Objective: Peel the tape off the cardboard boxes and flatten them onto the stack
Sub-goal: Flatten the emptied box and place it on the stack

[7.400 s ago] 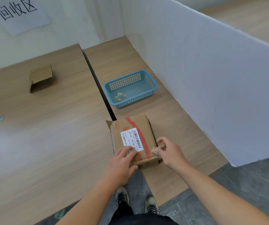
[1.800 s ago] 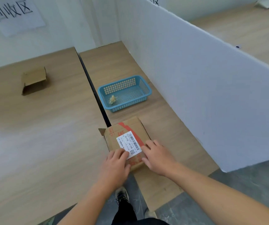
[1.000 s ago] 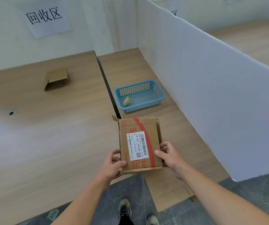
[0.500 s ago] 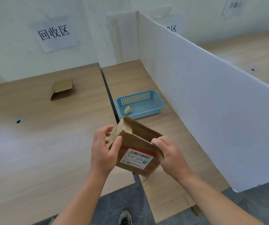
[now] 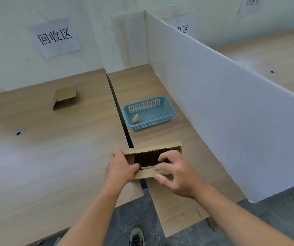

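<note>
Pale wood filled the scene: a broad left tabletop [image 5: 45,157] and a narrower right tabletop [image 5: 142,82], split by a dark gap [image 5: 119,110] running away to the wall. Hard along the right side stood a white partition [image 5: 222,103], boxing that lane in.

And down at the near edge, straddling the gap, was the cardboard box [image 5: 153,149], opening turned up, dark inside, far flap raised with a ragged edge. Whether it sat on the wood or hung just above it was too close to call. The left hand [image 5: 120,167] clutched the box's left end, thumb wrapped over the near flap. The right hand [image 5: 176,173] was curled onto that same flap from the other side, one finger hooked into the opening and grasping it (a touch blurred).

Beyond the box and apart from it, a blue basket [image 5: 151,124] lay near the gap with a wad of tape [image 5: 136,118] inside. Well off to the far left lay a flattened box [image 5: 65,97], with a long run of wood and a cable hole [image 5: 19,132] between it and the hands. Behind, a paper sign [image 5: 55,37] was stuck on the wall. Both wrists crossed the tables' front edge, a shoe [image 5: 137,236] on the grey floor [image 5: 267,219] below.
</note>
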